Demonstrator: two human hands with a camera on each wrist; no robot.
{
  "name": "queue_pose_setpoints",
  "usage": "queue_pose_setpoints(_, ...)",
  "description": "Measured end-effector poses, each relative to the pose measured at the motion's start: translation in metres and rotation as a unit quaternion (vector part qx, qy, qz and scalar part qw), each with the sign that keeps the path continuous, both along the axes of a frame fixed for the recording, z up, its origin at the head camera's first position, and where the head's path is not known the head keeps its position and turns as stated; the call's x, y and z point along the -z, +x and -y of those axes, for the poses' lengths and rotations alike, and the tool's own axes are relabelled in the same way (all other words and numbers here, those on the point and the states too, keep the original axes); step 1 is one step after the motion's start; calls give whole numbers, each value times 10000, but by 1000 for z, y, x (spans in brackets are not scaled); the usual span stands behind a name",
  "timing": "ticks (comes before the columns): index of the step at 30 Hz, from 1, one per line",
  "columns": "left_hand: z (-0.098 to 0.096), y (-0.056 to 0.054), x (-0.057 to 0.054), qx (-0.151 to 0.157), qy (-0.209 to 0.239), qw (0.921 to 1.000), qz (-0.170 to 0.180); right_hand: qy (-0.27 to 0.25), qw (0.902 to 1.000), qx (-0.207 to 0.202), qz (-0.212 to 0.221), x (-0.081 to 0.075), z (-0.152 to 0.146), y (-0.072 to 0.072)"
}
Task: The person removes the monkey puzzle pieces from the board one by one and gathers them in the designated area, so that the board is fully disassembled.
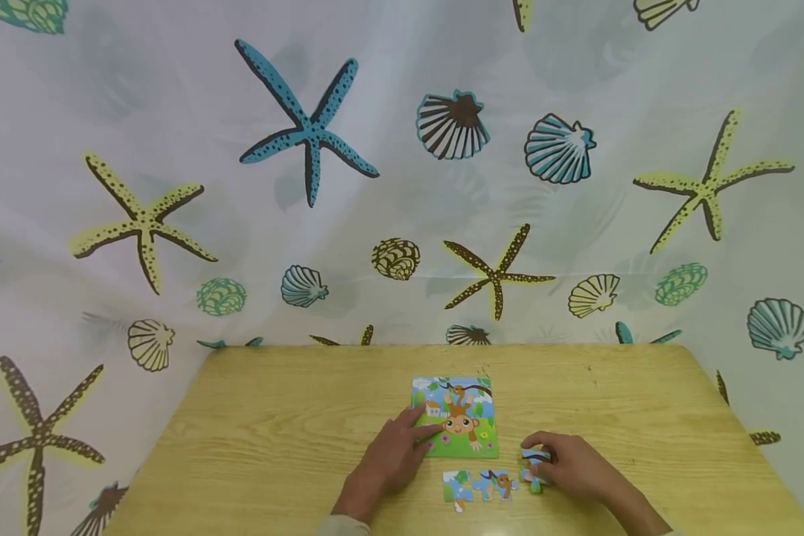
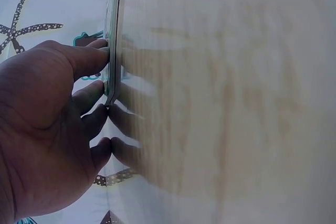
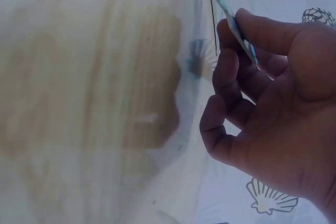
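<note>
While the right hand (image 1: 572, 465) pinches a jigsaw section (image 1: 534, 455), the puzzle strip (image 1: 487, 485) lies just left, lengthwise toward it; the left hand (image 1: 394, 450), fingers spread, touches the monkey picture board (image 1: 464, 418).

head view forward and down, wrist views close on fingers (image 2: 95, 123), table (image 1: 275, 417) shared

This is a small curtained-off table nook; whether it stands in a home, an office or a studio cannot be told. A whitish curtain (image 1: 402, 201) printed with blue, yellow and brown starfish (image 1: 311, 131) and scallop shells (image 1: 559, 150) surrounds the wood-grain tabletop (image 1: 275, 417) at the back and both sides, hiding whatever lies beyond. The right wrist view shows a shell print mirrored in the glossy tabletop.
</note>
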State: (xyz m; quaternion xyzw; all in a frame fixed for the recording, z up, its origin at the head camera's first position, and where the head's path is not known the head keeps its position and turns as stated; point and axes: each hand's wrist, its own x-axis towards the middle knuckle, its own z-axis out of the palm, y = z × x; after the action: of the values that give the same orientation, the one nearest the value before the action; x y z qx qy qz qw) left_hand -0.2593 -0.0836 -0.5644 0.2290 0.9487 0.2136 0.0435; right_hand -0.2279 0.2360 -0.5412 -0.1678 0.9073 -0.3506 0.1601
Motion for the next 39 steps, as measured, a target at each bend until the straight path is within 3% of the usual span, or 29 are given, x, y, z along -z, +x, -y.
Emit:
queue_pose_setpoints(5, 0, -1, -2, 8, -36, 10000, 40, 41, 9999, -123, 38, 2, -4, 10)
queue_pose_setpoints(11, 0, -1, -1, 12, -92, 9999, 52, 228, 9993, 114, -277, 6, 1, 18)
queue_pose_setpoints(19, 0, -1, -3, -5, -84, 9999, 64, 698, 9953, 403, -540, 8, 8, 21)
queue_pose_setpoints(27, 3, -2, -2, 83, 120, 9999, 2, 558, 9959, 469, -539, 5, 10, 18)
queue_pose_setpoints(32, 9, -9, 1, -299, 498, 9980, 245, 531, 9958, 417, -616, 8, 14, 11)
queue_pose_setpoints(36, 12, -15, -2, -757, 283, 9967, 108, 510, 9946, 348, -829, 7, 21, 4)
queue_pose_setpoints(39, 13, -19, -4, -1042, 91, 9943, 202, 382, 9944, 290, -944, 3, 31, -4)
